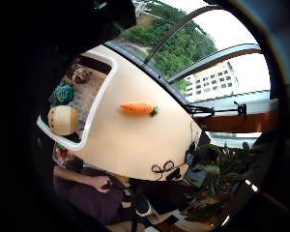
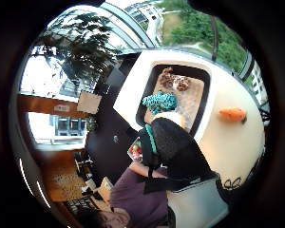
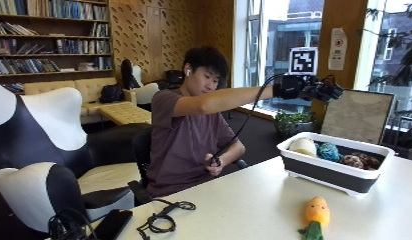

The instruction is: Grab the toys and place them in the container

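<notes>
Carrot toy (image 3: 316, 215) lies flat on table (image 3: 259, 200), leaf end toward the near edge, orange tip toward container (image 3: 332, 172). Right hand (image 3: 306, 89) raised above container, fingers spread, holding nothing.

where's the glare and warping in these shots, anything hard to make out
Outside view: bright windows behind, carrot toy near the lower edge but clear. Both palm views: table bent round by the wide lens, sky blown out; brown toy in the container indistinct.
</notes>
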Available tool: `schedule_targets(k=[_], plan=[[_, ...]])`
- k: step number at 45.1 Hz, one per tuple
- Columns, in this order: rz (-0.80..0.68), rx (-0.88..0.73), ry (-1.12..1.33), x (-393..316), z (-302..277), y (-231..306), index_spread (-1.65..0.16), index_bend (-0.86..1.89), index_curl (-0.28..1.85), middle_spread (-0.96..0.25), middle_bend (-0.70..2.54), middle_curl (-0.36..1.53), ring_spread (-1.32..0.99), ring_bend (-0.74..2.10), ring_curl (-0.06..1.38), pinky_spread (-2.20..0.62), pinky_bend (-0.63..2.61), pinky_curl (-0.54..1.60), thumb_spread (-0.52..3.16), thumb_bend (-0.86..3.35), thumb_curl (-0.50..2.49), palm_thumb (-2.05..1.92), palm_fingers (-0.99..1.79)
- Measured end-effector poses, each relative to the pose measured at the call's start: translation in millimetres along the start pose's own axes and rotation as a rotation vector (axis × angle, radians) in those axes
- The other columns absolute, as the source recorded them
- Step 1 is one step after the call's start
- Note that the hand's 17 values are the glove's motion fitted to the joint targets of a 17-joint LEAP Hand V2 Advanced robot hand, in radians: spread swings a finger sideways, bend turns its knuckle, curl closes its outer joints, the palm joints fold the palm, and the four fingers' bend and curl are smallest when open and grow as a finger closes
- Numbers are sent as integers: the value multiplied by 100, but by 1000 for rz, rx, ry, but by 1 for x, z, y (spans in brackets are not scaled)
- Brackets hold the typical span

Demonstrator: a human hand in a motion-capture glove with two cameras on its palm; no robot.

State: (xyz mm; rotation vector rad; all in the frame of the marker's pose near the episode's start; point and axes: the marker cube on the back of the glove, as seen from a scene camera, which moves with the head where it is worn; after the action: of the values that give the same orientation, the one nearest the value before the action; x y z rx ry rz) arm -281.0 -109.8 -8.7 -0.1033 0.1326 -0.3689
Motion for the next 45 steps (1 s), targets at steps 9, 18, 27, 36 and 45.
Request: schedule_targets(k=[9,18,27,36,45], plan=[[190,-77,12,76,30,-9,-25,12,40,-3,14,46,-3,51,38,2,92,34,126,-2,44,-1,-22],[314,-264,9,147,144,-29,-26,12,36,-4,14,41,-3,45,35,3,84,31,129,-1,41,1,-21],[191,-422,5,155,277,-32,-26,12,32,-7,13,36,-4,30,32,1,73,29,130,-1,38,3,-28],[163,-137,-86,175,315,-26,-29,23,34,-13,28,38,-10,32,33,0,54,26,124,-2,36,2,13],[236,105,-160,171,293,-29,-30,27,37,-28,66,53,-31,74,41,-15,44,21,139,7,37,18,91]])
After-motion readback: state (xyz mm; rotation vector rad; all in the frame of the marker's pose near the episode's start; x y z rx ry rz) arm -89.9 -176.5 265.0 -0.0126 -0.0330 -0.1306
